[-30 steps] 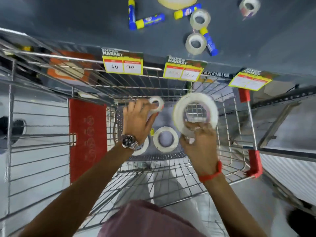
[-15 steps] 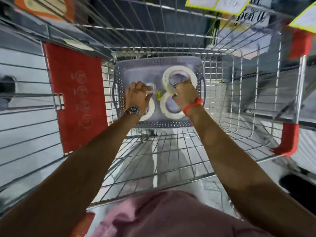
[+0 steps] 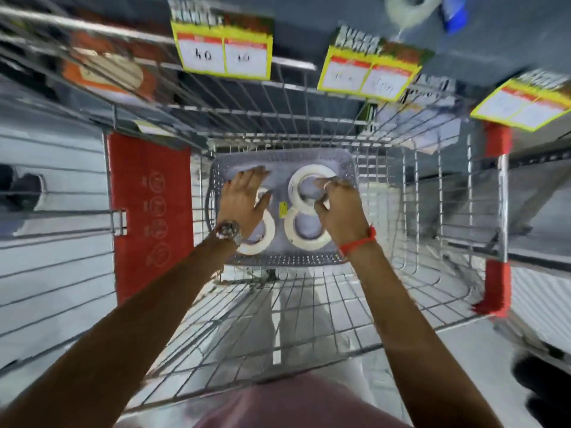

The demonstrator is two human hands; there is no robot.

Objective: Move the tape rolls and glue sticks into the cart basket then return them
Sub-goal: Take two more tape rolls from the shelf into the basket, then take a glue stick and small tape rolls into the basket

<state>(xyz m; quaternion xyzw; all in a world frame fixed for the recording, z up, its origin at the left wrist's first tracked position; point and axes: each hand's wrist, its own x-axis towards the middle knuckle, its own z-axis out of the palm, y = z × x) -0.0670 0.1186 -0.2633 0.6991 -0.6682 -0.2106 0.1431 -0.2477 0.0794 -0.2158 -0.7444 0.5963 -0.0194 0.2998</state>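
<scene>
A grey plastic basket sits deep inside the wire cart. In it lie several white tape rolls: a large tape roll at the upper right, another roll below it, and one at the lower left, half under my wrist. My left hand hovers over the basket's left side, fingers spread, holding nothing. My right hand has its fingertips and thumb pinched on the right rim of the large tape roll. On the grey shelf above, one tape roll and a blue glue stick show at the frame's top, blurred.
The cart's wire walls close in around the basket. A red panel stands on the left and red corner bumpers on the right. Yellow price labels hang along the shelf edge above the cart's far rim.
Both hands went down from the cart's top into the basket. The large roll now rests in the basket. My left hand has opened and no longer holds the small roll.
</scene>
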